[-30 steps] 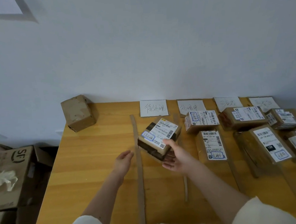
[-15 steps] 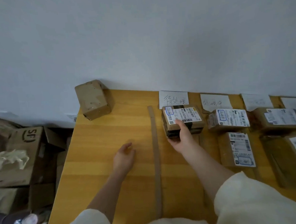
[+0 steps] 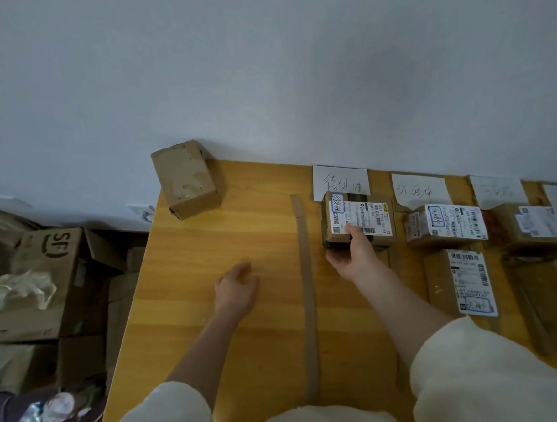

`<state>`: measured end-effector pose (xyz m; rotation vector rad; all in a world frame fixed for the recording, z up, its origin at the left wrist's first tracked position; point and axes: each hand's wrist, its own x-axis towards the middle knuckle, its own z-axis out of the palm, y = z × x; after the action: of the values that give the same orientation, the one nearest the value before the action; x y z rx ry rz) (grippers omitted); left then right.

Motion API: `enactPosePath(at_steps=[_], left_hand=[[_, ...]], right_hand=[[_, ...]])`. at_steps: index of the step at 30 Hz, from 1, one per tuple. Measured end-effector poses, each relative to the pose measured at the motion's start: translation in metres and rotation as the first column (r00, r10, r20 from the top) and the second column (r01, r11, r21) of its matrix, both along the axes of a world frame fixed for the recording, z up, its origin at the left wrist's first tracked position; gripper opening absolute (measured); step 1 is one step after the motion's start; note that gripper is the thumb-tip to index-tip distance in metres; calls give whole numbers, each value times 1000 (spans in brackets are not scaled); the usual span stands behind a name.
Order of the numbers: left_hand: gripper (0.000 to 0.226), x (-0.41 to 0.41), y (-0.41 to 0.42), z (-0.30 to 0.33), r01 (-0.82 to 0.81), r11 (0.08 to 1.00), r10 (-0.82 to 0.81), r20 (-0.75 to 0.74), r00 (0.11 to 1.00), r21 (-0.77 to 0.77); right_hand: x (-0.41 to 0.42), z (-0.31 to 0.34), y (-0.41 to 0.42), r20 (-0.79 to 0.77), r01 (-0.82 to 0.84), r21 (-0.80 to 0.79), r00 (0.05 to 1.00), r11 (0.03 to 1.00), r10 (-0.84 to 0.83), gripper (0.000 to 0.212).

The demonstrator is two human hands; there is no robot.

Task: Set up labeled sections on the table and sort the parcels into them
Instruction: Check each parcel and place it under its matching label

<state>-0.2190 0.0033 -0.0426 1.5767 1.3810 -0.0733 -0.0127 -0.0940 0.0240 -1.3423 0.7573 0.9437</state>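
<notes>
Parcel (image 3: pixel 357 220) sits right at the far end of my right hand (image 3: pixel 355 255), in the first section, just past the strip of brown tape (image 3: pixel 306 294) and touching the front of the white paper label (image 3: pixel 340 181) by the wall. My right fingers (image 3: pixel 353 230) are wrapped over its near edge, thumb low on the side, so I am gripping it. It looks like it is down on the table (image 3: pixel 223 240), but I cannot tell if all its weight is there. Its long side runs left to right, across my arm. My right hand is the near one. My left hand (image 3: pixel 236 286) is well apart, on the other side of the tape, loose and holding nothing, fingers a bit curled over the bare wood.

The parcel is a small brown box with dark tape on its near side. A white shipping sticker with bar codes covers the top, and there is a blue handwritten tag at its left corner. I think I only need to let go
</notes>
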Motion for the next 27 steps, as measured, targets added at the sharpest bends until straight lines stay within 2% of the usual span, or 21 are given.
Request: enactPosePath(at_steps=[3, 6, 9, 12, 14, 17, 21, 24, 27], left_hand=[[42, -3, 4, 0, -10, 1000, 10, 29, 1000, -11], [41, -8, 11, 4, -60, 998, 59, 76, 995, 10], [42, -21, 22, 7, -126, 987, 114, 121, 986, 96], [49, -39, 38, 5, -136, 954, 118, 82, 990, 269], [55, -50, 49, 1, -99, 930, 110, -10, 994, 353], [66, -65, 59, -10, -50, 936, 90, -99, 991, 349], [74, -75, 56, -21, 33, 915, 28, -144, 989, 402], [74, -78, 57, -27, 46, 899, 25, -156, 987, 436], [73, -79, 57, -30, 33, 891, 37, -145, 989, 453]], right_hand=[[-14, 5, 6, -51, -172, -142, 985, 975, 167, 47], [-41, 8, 23, -56, -442, -211, 896, 872, 441, 47], [-61, 12, 54, 37, -626, -245, 757, 740, 652, 45], [-74, 15, 96, 153, -744, -346, 556, 571, 817, 54], [-82, 17, 124, 252, -768, -446, 386, 460, 888, 63], [-95, 19, 167, 373, -709, -619, 114, 338, 921, 81], [-113, 10, 218, 370, -556, -802, -175, 218, 913, 93], [-125, -3, 241, 288, -494, -862, -297, 112, 910, 99], [-132, -16, 250, 254, -489, -867, -269, 96, 929, 104]])
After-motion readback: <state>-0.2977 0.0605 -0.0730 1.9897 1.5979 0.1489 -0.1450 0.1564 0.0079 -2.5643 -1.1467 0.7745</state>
